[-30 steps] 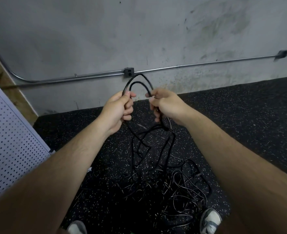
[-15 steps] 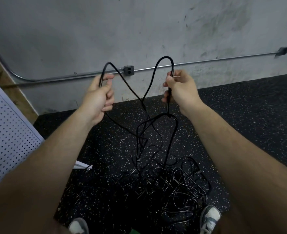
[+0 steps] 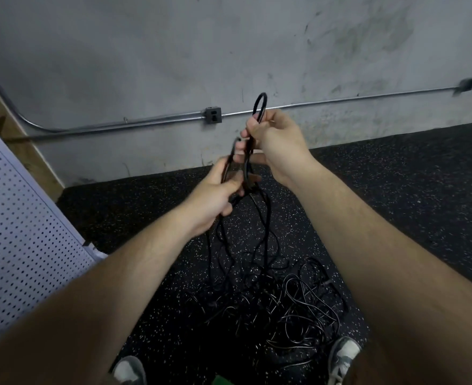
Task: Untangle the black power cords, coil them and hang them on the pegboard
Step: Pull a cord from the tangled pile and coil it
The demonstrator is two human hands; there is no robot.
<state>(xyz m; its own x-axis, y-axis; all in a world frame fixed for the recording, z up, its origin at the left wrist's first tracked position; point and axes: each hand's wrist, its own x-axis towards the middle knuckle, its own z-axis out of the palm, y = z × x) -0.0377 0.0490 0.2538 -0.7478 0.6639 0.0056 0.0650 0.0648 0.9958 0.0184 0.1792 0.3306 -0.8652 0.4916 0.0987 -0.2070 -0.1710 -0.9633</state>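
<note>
Black power cords (image 3: 298, 301) lie mostly in a loose tangled pile on the speckled rubber floor (image 3: 395, 176), between the person's shoes (image 3: 343, 357). Several strands rise from the pile to the hands, held out at chest height. The right hand (image 3: 276, 140) is curled round a small upright loop (image 3: 259, 107) of cord that pokes above its fingers. The left hand (image 3: 215, 195), just below and touching it, grips the strands where they drop away.

Half a second ago the hands were spread wide, each lifting its own arch of cord – now they have come together and the two arches have collapsed into that one narrow loop. This looks like a length being gathered into a first coil turn, though the pile below is plainly not yet untangled, so the task seems early.

The pegboard (image 3: 21, 245), white and perforated, leans at the left edge, near the left forearm; no hook on it can be made out. Ahead stands a bare concrete wall (image 3: 146, 51) with a metal conduit (image 3: 118, 126) running along it – well apart from the hands. Floor to the right is open, with room to draw cord out sideways.
</note>
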